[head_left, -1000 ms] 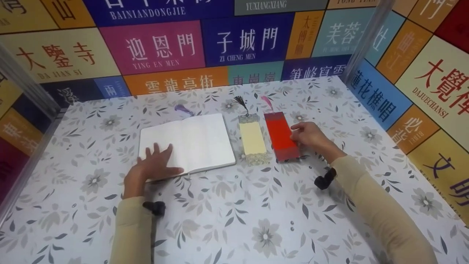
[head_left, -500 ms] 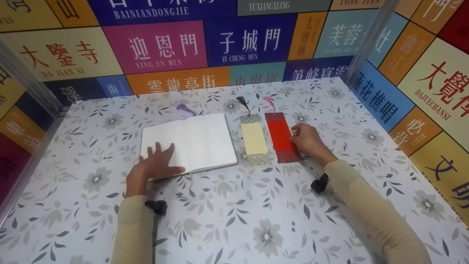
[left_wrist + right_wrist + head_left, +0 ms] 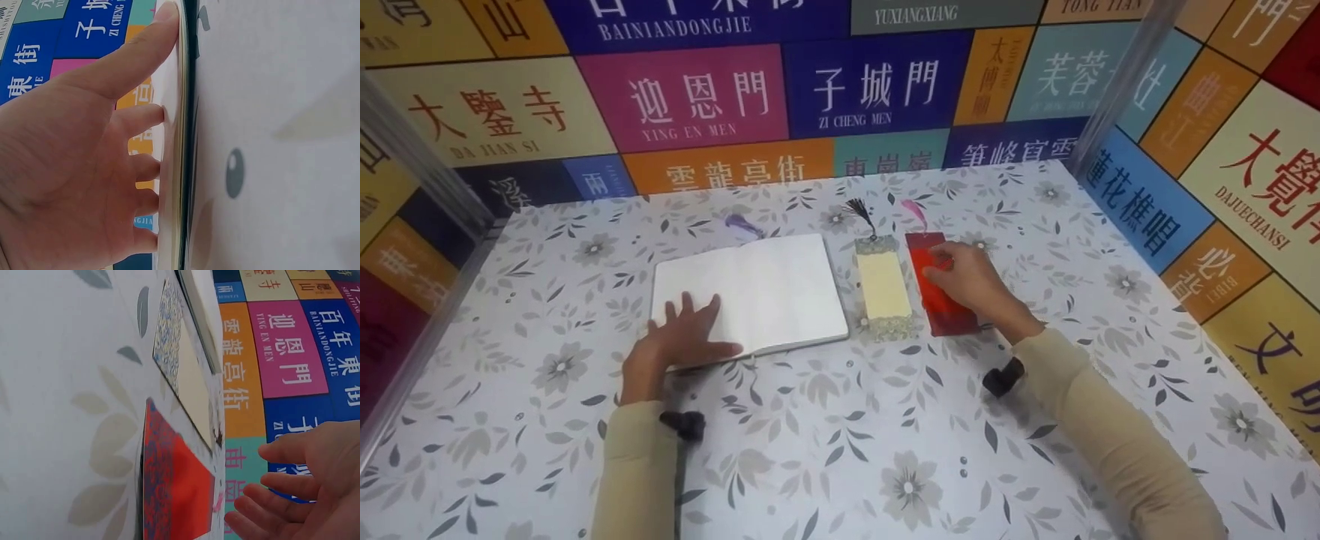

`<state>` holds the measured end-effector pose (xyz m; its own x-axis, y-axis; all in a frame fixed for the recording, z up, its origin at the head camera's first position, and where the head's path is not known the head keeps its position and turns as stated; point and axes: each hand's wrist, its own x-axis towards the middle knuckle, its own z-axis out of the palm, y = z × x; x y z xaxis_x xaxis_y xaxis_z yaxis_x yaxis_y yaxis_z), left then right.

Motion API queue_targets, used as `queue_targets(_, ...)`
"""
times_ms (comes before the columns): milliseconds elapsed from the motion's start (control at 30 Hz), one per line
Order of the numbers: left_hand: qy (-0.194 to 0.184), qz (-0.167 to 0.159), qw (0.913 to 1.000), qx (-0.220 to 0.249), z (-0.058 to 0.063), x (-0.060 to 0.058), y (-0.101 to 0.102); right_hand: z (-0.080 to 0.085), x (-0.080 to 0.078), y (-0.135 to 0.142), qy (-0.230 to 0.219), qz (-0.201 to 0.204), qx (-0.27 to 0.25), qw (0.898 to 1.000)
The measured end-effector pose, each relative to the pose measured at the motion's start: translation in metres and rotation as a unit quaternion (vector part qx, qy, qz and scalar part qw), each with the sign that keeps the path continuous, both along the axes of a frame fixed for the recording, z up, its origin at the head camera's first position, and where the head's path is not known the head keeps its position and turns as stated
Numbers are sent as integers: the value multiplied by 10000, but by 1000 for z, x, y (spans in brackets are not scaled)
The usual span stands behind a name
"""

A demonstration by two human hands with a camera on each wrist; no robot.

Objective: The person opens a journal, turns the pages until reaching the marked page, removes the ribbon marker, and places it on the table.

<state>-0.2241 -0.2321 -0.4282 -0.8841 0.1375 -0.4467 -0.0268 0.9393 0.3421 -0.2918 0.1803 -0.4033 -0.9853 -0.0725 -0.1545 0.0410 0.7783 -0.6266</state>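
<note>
An open notebook (image 3: 780, 292) with blank white pages lies on the table. My left hand (image 3: 675, 341) rests with spread fingers on its lower left page, and the left wrist view shows the fingertips (image 3: 147, 199) against the paper. My right hand (image 3: 975, 281) hovers over the red bookmark (image 3: 949, 315), covering part of its right side. In the right wrist view the fingers are loosely bent, hold nothing and are apart from the red bookmark (image 3: 191, 486). A cream bookmark (image 3: 883, 285) with patterned ends lies flat between notebook and red bookmark.
A black tassel (image 3: 861, 214) and a pink tassel (image 3: 915, 212) extend from the bookmarks' far ends. Behind the notebook lies a purple tassel (image 3: 744, 225). Panels with large characters (image 3: 720, 97) stand along the back and sides of the flower-patterned table (image 3: 810, 427).
My right hand has moved left from the red bookmark's right edge to over its upper middle. The left hand stays on the notebook; the head view has shifted slightly.
</note>
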Motion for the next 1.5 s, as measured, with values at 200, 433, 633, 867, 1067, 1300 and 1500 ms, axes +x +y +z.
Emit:
queue_targets(200, -64, 50, 10000, -30, 2, 0, 2, 3, 11, -20, 372, 521, -22, 9979)
queue_targets(433, 9, -24, 10000, 52, 2, 0, 1, 6, 24, -40, 1157, 1551, -390, 9803)
queue_targets(633, -63, 56, 10000, 50, 1, 0, 0, 8, 34, -62, 706, 2267, -177, 9712)
queue_targets(867, -30, 124, 9999, 101, 0, -1, 1, 14, 36, -92, 467, 2866, 267, 9565)
queue_targets(1067, 44, 70, 10000, 52, -1, 1, 1, 10, 35, -113, 347, 3130, 485, 9479)
queue_targets(1300, 43, 5, 10000, 70, 1, 1, 2, -4, 31, -125, 293, 3518, 719, 9328)
queue_targets(1500, -33, 18, 10000, 61, 4, 1, 5, -9, 33, -130, -134, 3536, 758, 9322)
